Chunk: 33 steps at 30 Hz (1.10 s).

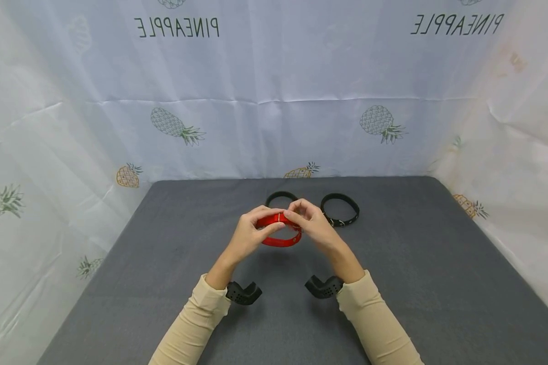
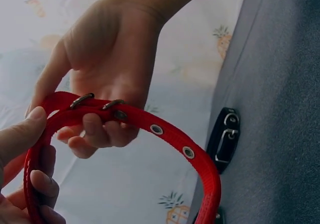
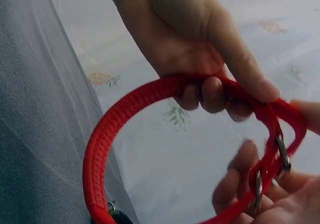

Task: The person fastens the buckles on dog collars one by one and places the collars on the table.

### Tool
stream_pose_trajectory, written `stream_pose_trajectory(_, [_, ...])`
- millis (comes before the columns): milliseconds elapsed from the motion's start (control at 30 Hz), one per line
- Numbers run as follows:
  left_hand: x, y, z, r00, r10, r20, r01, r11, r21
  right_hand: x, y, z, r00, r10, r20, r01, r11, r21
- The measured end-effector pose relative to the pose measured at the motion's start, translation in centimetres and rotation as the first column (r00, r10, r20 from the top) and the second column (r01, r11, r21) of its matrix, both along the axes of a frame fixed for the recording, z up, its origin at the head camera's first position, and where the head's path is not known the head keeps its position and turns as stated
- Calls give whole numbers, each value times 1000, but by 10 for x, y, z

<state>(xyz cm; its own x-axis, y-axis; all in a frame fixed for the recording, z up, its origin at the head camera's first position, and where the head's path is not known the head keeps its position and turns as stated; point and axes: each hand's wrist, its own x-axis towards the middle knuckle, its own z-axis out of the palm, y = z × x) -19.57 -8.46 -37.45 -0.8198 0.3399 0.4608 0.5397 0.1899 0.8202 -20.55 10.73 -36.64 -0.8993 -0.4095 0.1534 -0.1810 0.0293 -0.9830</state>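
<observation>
A red dog collar (image 1: 280,243) is held up above the table, bent round into a ring. My left hand (image 1: 250,229) grips its left side, with the thumb pressed along the band. On the other side, my right hand (image 1: 318,228) pinches the strap close to the metal buckle (image 3: 283,154). A short loop of strap bulges beside the buckle in the right wrist view. Metal-rimmed eyelets (image 2: 156,129) run along the band in the left wrist view. The fingers of both hands partly cover the strap.
Two black collars lie on the grey table (image 1: 187,263) beyond my hands: one black collar (image 1: 280,193) partly behind them, another black collar (image 1: 357,210) to the right. A pineapple-print curtain (image 1: 265,137) hangs round the table's back and sides.
</observation>
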Motion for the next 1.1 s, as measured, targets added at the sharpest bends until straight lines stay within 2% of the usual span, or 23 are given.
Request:
stream_pose_trajectory(133, [-1,0,0,1000,8,18,-8,1000,12,-6,8,-3,996,84,33,-86,995,54])
stream_pose_trajectory(233, [-2,0,-1,999,6,34,-6,1000,21,-10,14,-6,983,172,60,-175,983,46])
stream_pose_trajectory(333, [-3,2,-4,998,-2,56,1,1000,21,-14,17,-9,972,218,85,-222,974,35])
stream_pose_trajectory(567, [-7,7,-16,995,-20,99,19,1000,6,-21,20,-18,980,169,105,-176,983,58])
stream_pose_trajectory(900, [-17,6,-29,982,-63,176,51,996,72,-28,22,-29,986,111,128,-119,992,51])
stream_pose_trajectory(1000, [-21,7,-35,979,-74,188,56,993,102,-30,21,-32,983,81,168,-87,996,30])
stream_pose_trajectory(1100, [-24,7,-41,979,-71,189,49,992,119,-31,20,-35,966,61,251,-65,998,11])
